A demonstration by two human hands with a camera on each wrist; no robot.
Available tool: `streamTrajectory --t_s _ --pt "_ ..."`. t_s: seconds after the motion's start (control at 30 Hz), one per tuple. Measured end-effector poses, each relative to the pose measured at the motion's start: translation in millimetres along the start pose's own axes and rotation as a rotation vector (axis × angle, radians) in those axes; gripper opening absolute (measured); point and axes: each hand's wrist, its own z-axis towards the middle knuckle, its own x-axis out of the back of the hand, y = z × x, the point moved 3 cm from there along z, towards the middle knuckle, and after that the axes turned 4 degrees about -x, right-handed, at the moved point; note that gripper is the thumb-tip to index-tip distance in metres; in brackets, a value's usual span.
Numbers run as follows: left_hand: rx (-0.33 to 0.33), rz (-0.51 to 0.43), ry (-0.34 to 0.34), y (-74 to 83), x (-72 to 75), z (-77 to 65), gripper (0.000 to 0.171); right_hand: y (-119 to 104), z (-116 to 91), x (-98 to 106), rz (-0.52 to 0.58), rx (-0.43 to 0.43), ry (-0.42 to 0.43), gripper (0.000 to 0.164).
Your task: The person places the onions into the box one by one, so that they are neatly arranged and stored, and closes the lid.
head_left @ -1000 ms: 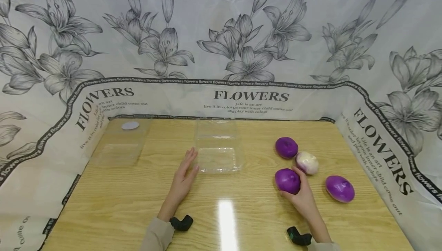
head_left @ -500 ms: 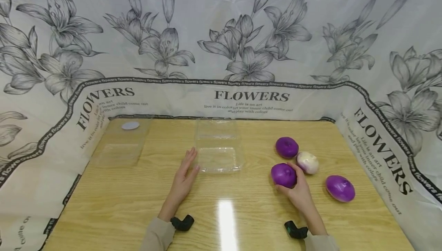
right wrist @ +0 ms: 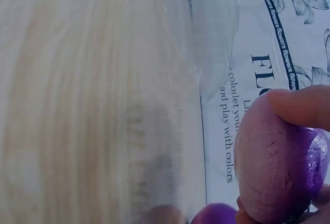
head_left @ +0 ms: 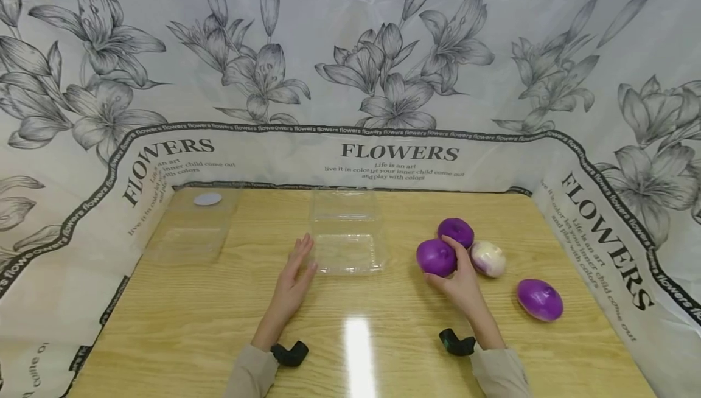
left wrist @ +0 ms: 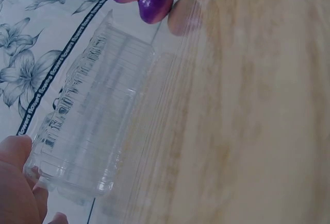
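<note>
My right hand holds a glossy purple onion between thumb and fingers. Up close in the right wrist view, the held onion shows a paler, slightly dented side and a shiny deep-purple side. To the left, my left hand has its fingers extended beside a clear plastic clamshell box, fingertips right at its left edge. The box stands with its lid folded back. In the left wrist view, the thumb lies at one corner of the transparent box.
Behind the held onion lies another purple onion, partly covered. A white-and-purple one rests right of it, and a further purple onion lies farther right. A clear plastic sheet or box with a white oval label sits at the back left.
My right hand has carried the purple onion leftward and away from me, off its spot near the white-and-purple one. My left hand and the clear box stay put.
</note>
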Motion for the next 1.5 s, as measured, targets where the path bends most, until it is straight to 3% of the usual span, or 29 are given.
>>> streamTrajectory --t_s 0.3,0.87,1.17,1.5 --pt "0.019 -0.026 -0.005 32.9 4.8 1.7 0.050 -30.3 18.7 -18.2 0.016 0.067 0.002 0.089" --pt "0.030 -0.030 0.000 38.8 5.8 1.1 0.049 -87.2 34.1 -83.5 0.138 0.127 -0.028 0.090" --pt "0.019 -0.010 0.005 39.3 5.0 1.8 0.049 -95.5 41.2 -128.4 0.065 0.102 -0.048 0.088" --pt "0.011 -0.012 0.009 38.7 5.0 0.9 0.049 -98.4 49.1 -164.2 -0.121 0.101 -0.078 0.085"
